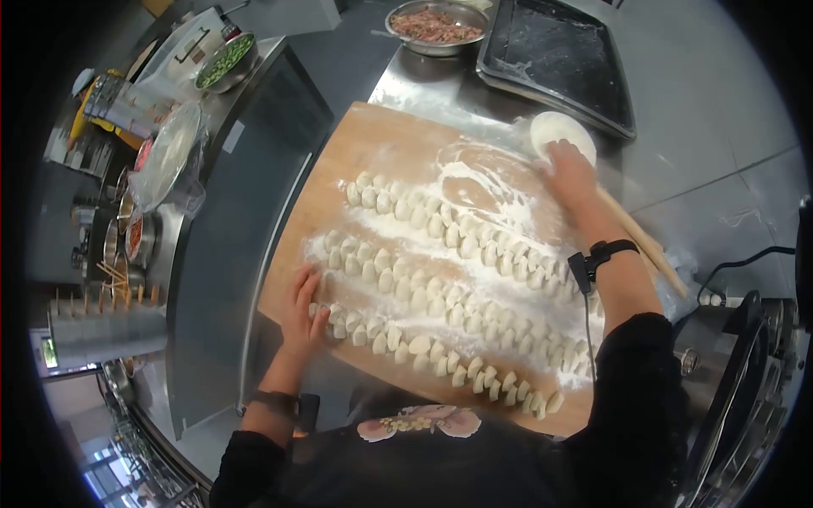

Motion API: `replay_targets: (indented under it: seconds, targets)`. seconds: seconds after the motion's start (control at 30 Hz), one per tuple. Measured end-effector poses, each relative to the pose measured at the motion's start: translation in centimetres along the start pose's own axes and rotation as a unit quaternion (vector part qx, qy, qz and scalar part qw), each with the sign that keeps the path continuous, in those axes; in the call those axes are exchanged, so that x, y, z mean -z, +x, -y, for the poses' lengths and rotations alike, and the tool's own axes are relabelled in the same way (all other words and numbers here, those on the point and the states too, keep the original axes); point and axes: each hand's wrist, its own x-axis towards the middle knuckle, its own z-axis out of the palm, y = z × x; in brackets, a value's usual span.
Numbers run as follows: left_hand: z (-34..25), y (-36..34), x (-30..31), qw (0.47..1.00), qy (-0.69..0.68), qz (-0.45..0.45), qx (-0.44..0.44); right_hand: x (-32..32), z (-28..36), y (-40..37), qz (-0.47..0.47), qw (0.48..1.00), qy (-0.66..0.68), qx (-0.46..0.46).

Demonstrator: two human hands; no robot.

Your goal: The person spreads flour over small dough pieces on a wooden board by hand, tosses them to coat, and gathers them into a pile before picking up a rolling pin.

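Observation:
Rows of small cut dough pieces (419, 300) lie on a floured wooden board (339, 152). My left hand (302, 315) rests at the board's left edge, fingers apart, with its thumb beside the end of the nearest row. At the far right corner, my right hand (571, 175) reaches to a round white container of what looks like flour (559, 129). The fingers of that hand are bunched and bent down at the white surface; anything between them is hidden. Loose flour (517, 207) is smeared across the board near this hand.
Beyond the board stand a steel bowl of minced meat (436, 27) and a dark baking tray (555, 63). A wooden rolling pin (644, 241) lies along the right side. On the left counter are a bowl of chopped greens (227, 63) and a plastic-covered bowl (174, 157).

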Motion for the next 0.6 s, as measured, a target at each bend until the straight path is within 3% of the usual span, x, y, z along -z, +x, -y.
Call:
replay_targets:
  seconds: [0.13, 0.2, 0.37, 0.47, 0.53, 0.6]
  targets:
    - [0.8, -0.3, -0.3, 1.000, -0.008, -0.003, 0.001, -1.1, -0.7, 0.1, -0.002, 1.000, 0.020, -0.014]
    - [0.5, -0.2, -0.3, 1.000, -0.012, -0.003, 0.013, -3.9, -3.3, 0.9, 0.003, 0.991, 0.114, -0.066]
    - [0.4, 0.5, 0.0, 1.000, -0.011, -0.016, -0.016, -4.4, -7.9, 4.4, 0.048, 0.992, 0.114, -0.037]
    - [0.5, 0.3, -0.1, 0.999, -0.030, -0.026, -0.018, -2.3, -8.5, 4.8, 0.064, 0.970, 0.200, -0.124]
    - [0.6, 0.1, 0.0, 0.998, -0.052, -0.031, -0.020, 0.8, -5.4, 3.0, 0.065, 0.822, 0.465, -0.322]
    - [1.1, 0.0, 0.1, 0.996, -0.077, -0.038, -0.027, 5.0, 0.3, -0.1, 0.060, 0.812, 0.443, -0.374]
